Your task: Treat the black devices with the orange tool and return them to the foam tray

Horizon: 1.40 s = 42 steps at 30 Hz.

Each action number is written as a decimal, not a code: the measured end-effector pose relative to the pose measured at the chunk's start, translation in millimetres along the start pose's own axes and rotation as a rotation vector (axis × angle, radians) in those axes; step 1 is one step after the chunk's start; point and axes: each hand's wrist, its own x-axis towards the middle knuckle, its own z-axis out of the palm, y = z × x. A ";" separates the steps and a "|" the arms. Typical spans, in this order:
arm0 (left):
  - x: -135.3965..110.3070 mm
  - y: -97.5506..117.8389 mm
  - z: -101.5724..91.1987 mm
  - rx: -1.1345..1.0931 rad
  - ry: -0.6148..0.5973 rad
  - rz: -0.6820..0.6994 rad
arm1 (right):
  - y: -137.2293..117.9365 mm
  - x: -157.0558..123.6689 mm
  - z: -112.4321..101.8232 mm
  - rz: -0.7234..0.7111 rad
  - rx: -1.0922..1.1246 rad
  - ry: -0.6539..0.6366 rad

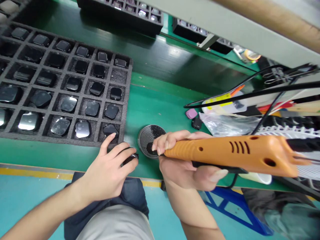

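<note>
My left hand (110, 170) is closed around a small black smartwatch body (134, 156), mostly hidden by the fingers. Its index fingertip reaches the edge of a dark smartwatch (110, 129) in the tray's near right compartment. My right hand (185, 160) grips an orange power tool (225, 151) with a ribbed handle and vent slots; the thumb lies along its black underside. The tool's narrow end is hidden behind the fingers, above a round grey perforated dish (146, 136). Dark, small contents cover part of the dish.
The black foam tray (129, 86) of dark smartwatches fills the left. A purple piece (191, 113) and a black piece (196, 123) lie by a clear plastic bag (220, 125). Black cables (245, 98) cross the cluttered right side. More trays (125, 16) stand behind.
</note>
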 end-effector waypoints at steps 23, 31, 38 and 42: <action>3.5 0.5 5.1 0.040 0.094 -0.006 | -23.5 -26.0 17.4 0.089 -0.021 -0.010; 3.2 1.1 5.6 0.050 0.098 -0.007 | -29.9 -26.5 16.2 0.165 -0.080 -0.047; 3.0 1.4 6.0 0.054 0.096 -0.011 | -27.2 -26.9 14.7 0.154 -0.088 -0.075; 2.3 0.8 6.4 0.055 0.102 -0.004 | -25.4 -24.3 13.0 0.159 -0.077 -0.107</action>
